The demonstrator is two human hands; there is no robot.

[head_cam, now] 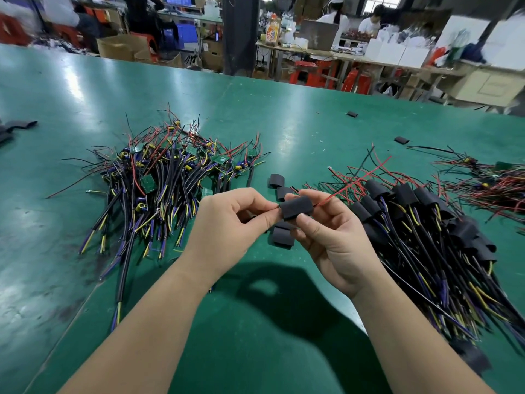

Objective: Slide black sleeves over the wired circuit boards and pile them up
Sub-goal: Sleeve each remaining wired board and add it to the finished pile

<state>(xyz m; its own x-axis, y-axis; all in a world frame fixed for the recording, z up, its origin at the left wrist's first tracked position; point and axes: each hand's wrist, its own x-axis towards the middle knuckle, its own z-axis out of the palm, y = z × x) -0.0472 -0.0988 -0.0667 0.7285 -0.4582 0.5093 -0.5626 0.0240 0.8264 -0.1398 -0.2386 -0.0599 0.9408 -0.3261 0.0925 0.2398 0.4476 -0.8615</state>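
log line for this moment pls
step: sleeving | left hand: pinching at sleeve's left end | right hand: holds black sleeve, red wire exits right | bare boards pile: left | sleeved pile: right

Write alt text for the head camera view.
Two bare hands, left hand and right hand, hold a black sleeve above a green table. Unsleeved wired circuit boards are heaped at left, a sleeved pile at right.
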